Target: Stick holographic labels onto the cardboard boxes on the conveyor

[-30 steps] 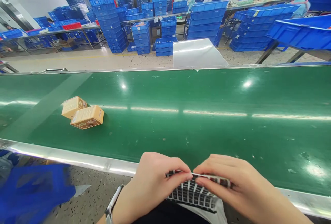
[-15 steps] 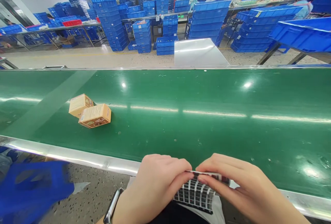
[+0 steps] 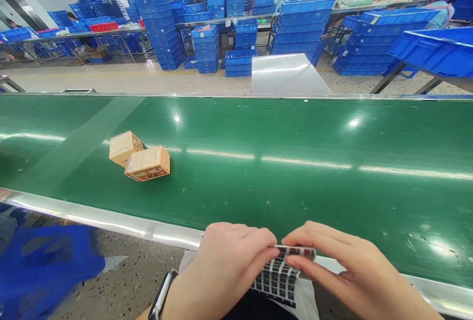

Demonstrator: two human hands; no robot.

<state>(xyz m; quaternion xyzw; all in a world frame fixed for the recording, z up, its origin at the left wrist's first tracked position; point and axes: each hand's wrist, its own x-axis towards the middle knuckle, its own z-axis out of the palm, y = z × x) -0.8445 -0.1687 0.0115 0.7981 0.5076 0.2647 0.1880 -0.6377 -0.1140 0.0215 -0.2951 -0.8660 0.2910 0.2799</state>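
A sheet of small dark labels (image 3: 277, 280) on white backing hangs bent over my lap, at the near edge of the conveyor. My left hand (image 3: 229, 266) pinches its upper edge between thumb and fingers. On the other side, my right hand (image 3: 347, 261) has the folded top of that sheet between its thumb and forefinger. My two hands nearly meet at the fingertips, and the left one covers part of the sheet. Two orange-brown cartons, a front carton (image 3: 150, 163) and a rear carton (image 3: 124, 147), lie touching on the green belt (image 3: 236, 187), to the left.
A metal rail (image 3: 111, 224) borders the belt on my side. At lower left is a blue plastic stool (image 3: 55, 266) on the speckled floor. Beyond the belt stand stacked blue crates (image 3: 157, 29), a pale panel (image 3: 288, 73) and worktables with people.
Both cartons have moved right along the belt. My right thumb and fingers have shifted slightly on the label sheet's edge; my left hand has barely moved.
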